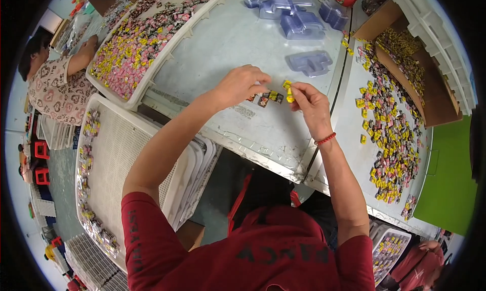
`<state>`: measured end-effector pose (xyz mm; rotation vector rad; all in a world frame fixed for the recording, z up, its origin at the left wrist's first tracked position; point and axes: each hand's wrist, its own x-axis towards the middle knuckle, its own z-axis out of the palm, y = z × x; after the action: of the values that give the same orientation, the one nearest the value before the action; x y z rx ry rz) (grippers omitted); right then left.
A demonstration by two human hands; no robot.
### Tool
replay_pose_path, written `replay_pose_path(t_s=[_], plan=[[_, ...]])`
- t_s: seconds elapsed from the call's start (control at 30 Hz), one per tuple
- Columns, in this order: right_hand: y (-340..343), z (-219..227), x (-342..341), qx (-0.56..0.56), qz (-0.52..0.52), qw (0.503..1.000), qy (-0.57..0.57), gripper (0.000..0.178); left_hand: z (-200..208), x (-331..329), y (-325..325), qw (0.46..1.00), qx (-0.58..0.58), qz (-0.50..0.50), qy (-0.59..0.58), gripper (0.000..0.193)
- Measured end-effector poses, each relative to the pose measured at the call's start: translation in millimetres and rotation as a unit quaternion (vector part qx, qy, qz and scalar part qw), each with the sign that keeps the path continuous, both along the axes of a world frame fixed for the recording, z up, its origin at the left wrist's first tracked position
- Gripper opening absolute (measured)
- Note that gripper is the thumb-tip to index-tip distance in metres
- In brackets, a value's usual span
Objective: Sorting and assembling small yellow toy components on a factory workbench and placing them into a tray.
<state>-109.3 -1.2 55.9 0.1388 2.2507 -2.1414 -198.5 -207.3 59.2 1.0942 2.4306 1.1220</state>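
Small yellow wrapped pieces (pixel 289 93), like little candies, are pinched between the thumb and fingers of my right hand (pixel 311 106). To its left, my left hand (pixel 240 87) hovers low over the table, its fingers bent and a gap showing between thumb and forefinger. I see nothing gripped there, though its lower fingers are partly hidden. Between the hands lies a short row of small dark and yellow pieces (pixel 264 100). Beyond them rests a clear plastic blister tray (pixel 309 63) with moulded hollows.
More clear trays (pixel 302 25) are stacked at the far side. Loose yellow, pink and black pieces (pixel 387 149) spread on the right, beside a cardboard box (pixel 440 83). A large white bin (pixel 174 43) of pieces stands left, above a mesh tray (pixel 119 131). A co-worker (pixel 58 86) sits far left.
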Motion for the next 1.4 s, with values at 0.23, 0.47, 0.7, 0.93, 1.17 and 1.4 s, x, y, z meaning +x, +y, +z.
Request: replay_pose_path(t_s=[0.23,0.47,0.7,0.93,1.17,1.4], plan=[[8.6,-19.9,12.7,0.008,-0.045,0.998,-0.053,0.018,-47.3,-17.2,-5.9,0.970,-0.053,-0.073,0.224,0.017],[11.4,-26.8,16.3,0.030,-0.034,0.997,-0.057,0.016,-60.1,-14.5,-8.4,0.981,0.054,-0.030,0.183,0.013],[9.4,-28.5,21.9,-0.111,-0.014,0.990,-0.091,0.014,-74.2,-12.9,-10.7,0.970,0.071,0.007,0.233,0.014],[10.6,-33.7,26.8,-0.126,-0.017,0.986,-0.111,0.012,-72.1,-6.7,-6.4,0.976,0.086,0.050,0.196,0.012],[13.1,-44.9,29.6,-0.124,0.012,0.986,-0.107,0.013,-75.5,-7.1,-9.0,0.970,0.089,0.032,0.224,0.012],[18.7,-56.6,33.8,-0.131,0.002,0.984,-0.123,0.012,-74.5,-5.1,-8.0,0.989,0.114,0.079,0.041,0.016]])
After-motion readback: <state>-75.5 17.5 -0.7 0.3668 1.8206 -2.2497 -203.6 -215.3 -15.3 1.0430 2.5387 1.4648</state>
